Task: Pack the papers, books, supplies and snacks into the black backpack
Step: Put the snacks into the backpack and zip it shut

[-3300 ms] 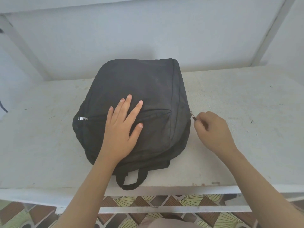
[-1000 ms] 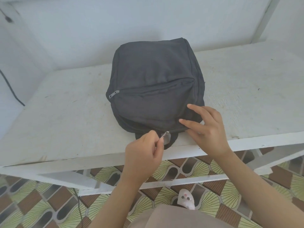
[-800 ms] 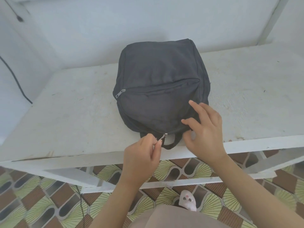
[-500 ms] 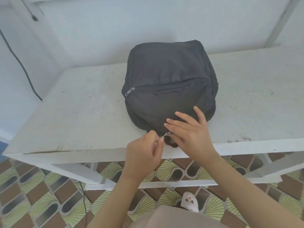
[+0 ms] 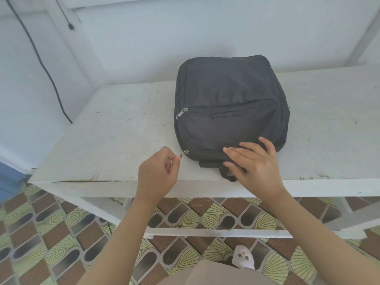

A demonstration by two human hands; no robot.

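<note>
White-painted wood forms the bench (image 5: pixel 123 140), and the black backpack (image 5: pixel 226 89) lies flat on it toward 1 o'clock, bulging, with its seams drawn together as far as can be seen. None of the papers, books, supplies or snacks is in view, so I judge them already inside and the packing itself done. The right hand (image 5: pixel 255 161) presses straight fingers on the bag's 6 o'clock edge, partly over the carry loop (image 5: pixel 226 176). The left hand (image 5: pixel 158 173) is curled, pinching the main zipper pull (image 5: pixel 183 153) at the bag's 7 o'clock corner. The front pocket pull (image 5: pixel 181 113) sits at 9 o'clock, with that pocket zipped. By my reading only the end of the main zip is left; how much is open beyond the pull I cannot tell.
</note>
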